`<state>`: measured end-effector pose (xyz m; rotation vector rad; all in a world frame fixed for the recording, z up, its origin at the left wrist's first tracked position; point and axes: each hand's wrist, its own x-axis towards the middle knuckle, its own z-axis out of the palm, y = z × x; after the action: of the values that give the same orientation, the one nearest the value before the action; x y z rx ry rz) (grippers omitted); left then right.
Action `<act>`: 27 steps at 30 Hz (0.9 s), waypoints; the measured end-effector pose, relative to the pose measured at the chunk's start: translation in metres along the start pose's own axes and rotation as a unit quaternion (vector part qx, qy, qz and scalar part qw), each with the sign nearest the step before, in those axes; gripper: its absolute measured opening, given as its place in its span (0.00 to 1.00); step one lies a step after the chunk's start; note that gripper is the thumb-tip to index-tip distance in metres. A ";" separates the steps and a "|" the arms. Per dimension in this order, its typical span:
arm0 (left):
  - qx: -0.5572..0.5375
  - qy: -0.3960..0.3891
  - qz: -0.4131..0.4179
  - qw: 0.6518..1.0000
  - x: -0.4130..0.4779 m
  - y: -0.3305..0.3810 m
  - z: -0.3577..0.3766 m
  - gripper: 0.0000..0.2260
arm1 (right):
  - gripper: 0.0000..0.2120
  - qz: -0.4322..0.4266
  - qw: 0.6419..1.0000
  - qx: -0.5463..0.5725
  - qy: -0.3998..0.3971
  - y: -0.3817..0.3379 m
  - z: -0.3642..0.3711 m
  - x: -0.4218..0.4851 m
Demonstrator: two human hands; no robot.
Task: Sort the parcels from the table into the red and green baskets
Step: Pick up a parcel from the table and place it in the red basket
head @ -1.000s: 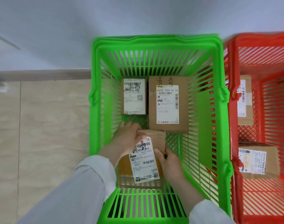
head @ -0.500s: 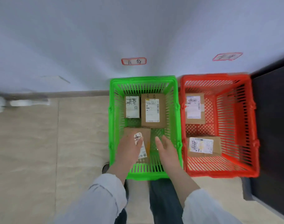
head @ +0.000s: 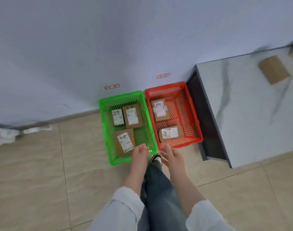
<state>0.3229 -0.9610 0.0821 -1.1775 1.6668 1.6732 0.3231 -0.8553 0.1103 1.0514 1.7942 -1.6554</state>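
Our left hand (head: pixel 139 154) and right hand (head: pixel 173 155) hang empty, fingers loose and slightly spread, above the near edges of the green basket (head: pixel 120 97) and red basket (head: pixel 165 86), which stand side by side on the floor against the wall. Three labelled parcels lie in the green basket, the nearest (head: pixel 124 141) just beyond our left fingertips. Two lie in the red. A brown parcel (head: pixel 274 69) rests on the grey table (head: pixel 242 105) at right.
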 end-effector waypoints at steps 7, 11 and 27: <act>0.021 -0.075 0.050 0.996 -0.088 0.007 0.058 0.08 | 0.08 0.022 0.983 0.171 0.063 0.007 -0.086 -0.071; 0.039 -0.126 0.069 0.989 -0.124 0.011 0.127 0.11 | 0.11 0.005 0.959 0.265 0.097 -0.003 -0.157 -0.083; 0.107 -0.230 0.131 0.958 -0.248 -0.014 0.473 0.10 | 0.08 -0.057 0.905 0.387 0.167 -0.029 -0.514 -0.050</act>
<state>0.3518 -0.4471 0.2238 -0.4317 1.6918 1.7008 0.4072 -0.3633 0.2460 1.6644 1.3904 -2.4795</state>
